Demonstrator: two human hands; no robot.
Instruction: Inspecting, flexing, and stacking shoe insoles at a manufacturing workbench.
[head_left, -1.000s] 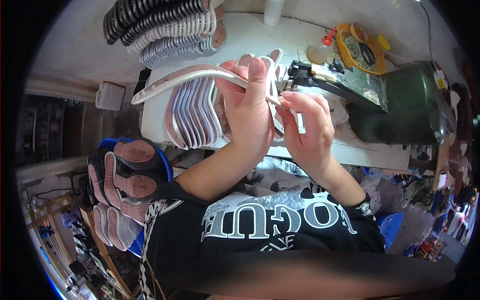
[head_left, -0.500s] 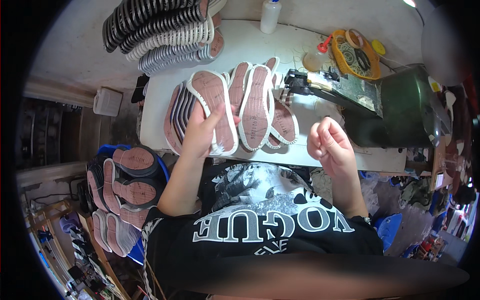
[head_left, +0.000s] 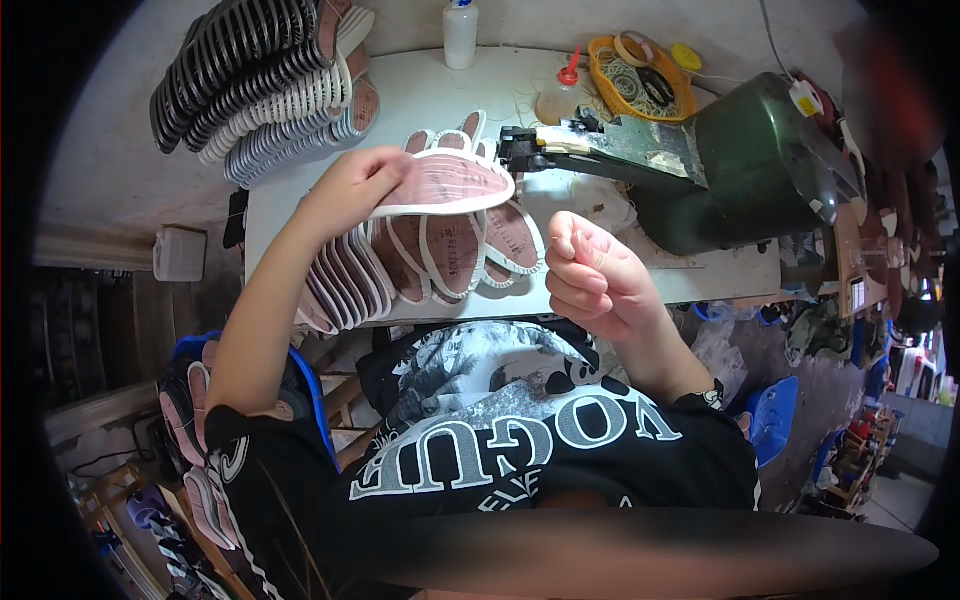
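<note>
My left hand (head_left: 358, 188) grips one end of a pinkish-brown insole with a white rim (head_left: 455, 183), turned lengthwise across the table. Its far end reaches close to the dark front end of a green machine arm (head_left: 525, 150). Below it lie several similar insoles (head_left: 453, 258), overlapping in a fanned pile, and a leaning row of edge-on insoles (head_left: 345, 280) stands just left of them. My right hand (head_left: 603, 275) hovers over the table's near edge, right of the pile. Its thumb and forefinger are pinched and the other fingers curl inward; whatever is between them is too small to make out.
Stacks of black, white and grey-rimmed insoles (head_left: 270, 75) rise at the far left. Behind the machine (head_left: 725, 165) are a yellow basket (head_left: 598, 75) of bands, a red-tipped bottle (head_left: 560, 103) and a white bottle (head_left: 460, 38). A blue bin (head_left: 318, 400) stands below left.
The held insole has swung from upright to nearly level, moving over the pile toward the machine's front end. My right hand stays pinched. The whole view has shifted, too.
</note>
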